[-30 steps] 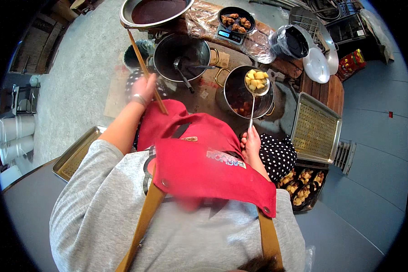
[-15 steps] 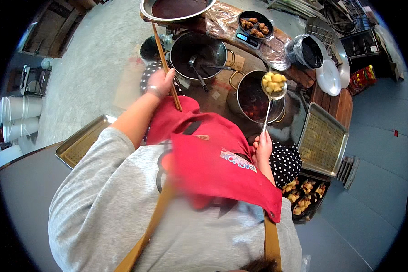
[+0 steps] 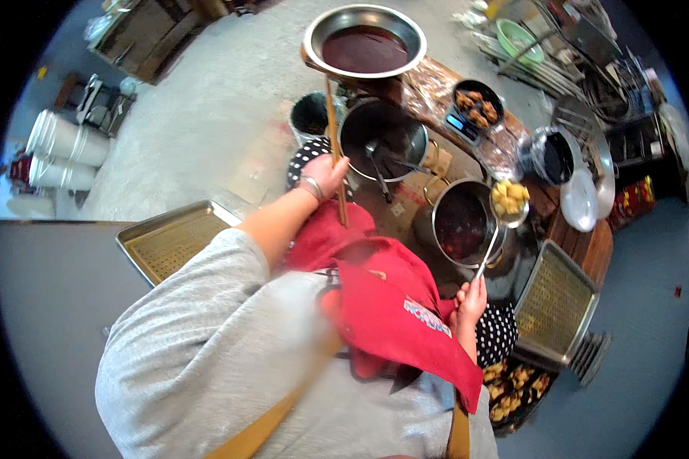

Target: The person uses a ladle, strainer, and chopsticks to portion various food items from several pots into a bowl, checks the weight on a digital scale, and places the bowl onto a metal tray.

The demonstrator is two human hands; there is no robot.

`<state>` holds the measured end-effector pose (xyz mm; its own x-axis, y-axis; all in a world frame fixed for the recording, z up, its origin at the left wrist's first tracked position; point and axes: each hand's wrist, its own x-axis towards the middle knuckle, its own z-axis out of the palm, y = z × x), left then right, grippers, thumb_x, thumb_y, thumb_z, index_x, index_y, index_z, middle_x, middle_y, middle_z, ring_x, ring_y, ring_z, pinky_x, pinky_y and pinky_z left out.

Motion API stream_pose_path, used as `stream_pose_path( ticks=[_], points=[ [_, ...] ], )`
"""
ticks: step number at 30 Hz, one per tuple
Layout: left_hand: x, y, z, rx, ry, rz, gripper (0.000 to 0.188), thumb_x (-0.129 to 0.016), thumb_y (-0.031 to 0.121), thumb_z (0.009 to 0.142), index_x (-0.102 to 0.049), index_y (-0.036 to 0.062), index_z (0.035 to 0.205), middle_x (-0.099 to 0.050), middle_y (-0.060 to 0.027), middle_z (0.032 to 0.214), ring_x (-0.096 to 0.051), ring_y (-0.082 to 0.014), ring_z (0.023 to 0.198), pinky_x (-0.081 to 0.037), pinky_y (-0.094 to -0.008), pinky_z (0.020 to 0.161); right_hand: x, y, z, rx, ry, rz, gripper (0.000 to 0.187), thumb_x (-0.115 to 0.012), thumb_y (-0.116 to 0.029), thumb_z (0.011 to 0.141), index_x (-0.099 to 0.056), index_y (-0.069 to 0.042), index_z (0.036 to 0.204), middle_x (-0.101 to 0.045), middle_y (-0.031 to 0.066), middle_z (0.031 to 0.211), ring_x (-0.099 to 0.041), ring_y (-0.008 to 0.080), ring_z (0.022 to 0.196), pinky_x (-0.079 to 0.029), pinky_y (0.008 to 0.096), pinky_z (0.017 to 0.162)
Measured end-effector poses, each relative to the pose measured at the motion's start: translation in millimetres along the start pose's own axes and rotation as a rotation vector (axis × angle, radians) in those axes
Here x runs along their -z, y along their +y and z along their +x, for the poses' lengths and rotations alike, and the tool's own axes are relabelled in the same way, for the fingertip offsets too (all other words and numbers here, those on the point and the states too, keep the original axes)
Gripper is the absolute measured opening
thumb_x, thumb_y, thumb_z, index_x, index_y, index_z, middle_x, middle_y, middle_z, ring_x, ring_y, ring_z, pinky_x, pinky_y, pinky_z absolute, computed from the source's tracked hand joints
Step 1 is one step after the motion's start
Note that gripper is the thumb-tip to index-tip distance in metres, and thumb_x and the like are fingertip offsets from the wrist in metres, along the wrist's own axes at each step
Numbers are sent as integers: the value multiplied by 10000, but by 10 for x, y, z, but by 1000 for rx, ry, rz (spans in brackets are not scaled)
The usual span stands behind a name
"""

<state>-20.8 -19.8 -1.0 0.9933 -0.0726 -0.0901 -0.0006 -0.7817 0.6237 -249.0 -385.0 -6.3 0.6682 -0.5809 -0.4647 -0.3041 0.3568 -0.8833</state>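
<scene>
My left hand [image 3: 328,176] is closed round a pair of long wooden chopsticks [image 3: 331,107], held upright near the large dark pot [image 3: 421,145]. A metal utensil rests in that pot. In my closed right hand [image 3: 469,302] is the thin handle of a metal ladle [image 3: 490,249]. Pale yellow chunks, like potato, [image 3: 509,196] fill its bowl, which hangs over the right rim of a steel pot [image 3: 425,226]. Dark reddish liquid with red pieces [image 3: 461,229] shows inside that pot. Whether the ladle is slotted, I cannot tell.
A steel basin [image 3: 415,38] of dark red liquid stands at the far end. Right of it, a black bowl of browned pieces [image 3: 476,107] sits on a scale [image 3: 461,126]. Perforated trays [image 3: 559,302] flank me, and filled black bowls [image 3: 505,405] lie at lower right.
My view has shifted, so the surroundings appear lower and further right. The loaded ladle has moved slightly right relative to the steel pot. Both hands keep their holds.
</scene>
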Motion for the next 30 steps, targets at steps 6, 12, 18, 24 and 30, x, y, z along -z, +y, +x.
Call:
stream_pose_path(
  ticks=[6, 12, 18, 24, 30],
  points=[
    [-85, -247, -10, -8, -98, 139, 395, -394, 365, 849, -603, 45, 750, -599, -213, 756, -582, -369, 710, -459, -451, 663, 58, 265, 33, -254, -140, -49, 274, -461, -229, 926, -476, -101, 1169, -392, -38, 589, -323, 48, 425, -249, 207, 338],
    [259, 30, -252, 122, -50, 18, 440, -428, 420, 855, -612, 21, 831, -607, -202, 854, -578, -369, 838, -458, -436, 743, 96, 371, 268, -232, 1, -99, 228, -441, -294, 920, -463, -142, 1088, -334, -41, 575, -302, 64, 403, -258, 229, 309],
    [270, 119, -239, 1, -5, 26, 442, -426, 394, 856, -627, 6, 791, -619, -188, 844, -598, -355, 814, -479, -428, 710, -331, 155, 247, -170, 23, -154, 248, -444, -288, 921, -454, -142, 1121, -348, -40, 580, -306, 65, 404, -257, 224, 311],
    [285, -8, -327, 79, 7, 118, 449, -435, 409, 846, -633, 10, 789, -623, -173, 839, -606, -346, 801, -489, -413, 702, -483, 82, 271, -174, 4, -195, 272, -447, -281, 921, -445, -142, 1155, -361, -40, 585, -311, 65, 405, -255, 218, 312],
    [185, -58, -63, 93, -100, 252, 466, -407, 430, 829, -653, 34, 843, -633, -158, 890, -616, -320, 833, -495, -409, 720, -331, -39, 137, -179, 121, -81, 298, -450, -274, 922, -436, -142, 1188, -375, -39, 590, -315, 66, 406, -254, 213, 313]
  ],
)
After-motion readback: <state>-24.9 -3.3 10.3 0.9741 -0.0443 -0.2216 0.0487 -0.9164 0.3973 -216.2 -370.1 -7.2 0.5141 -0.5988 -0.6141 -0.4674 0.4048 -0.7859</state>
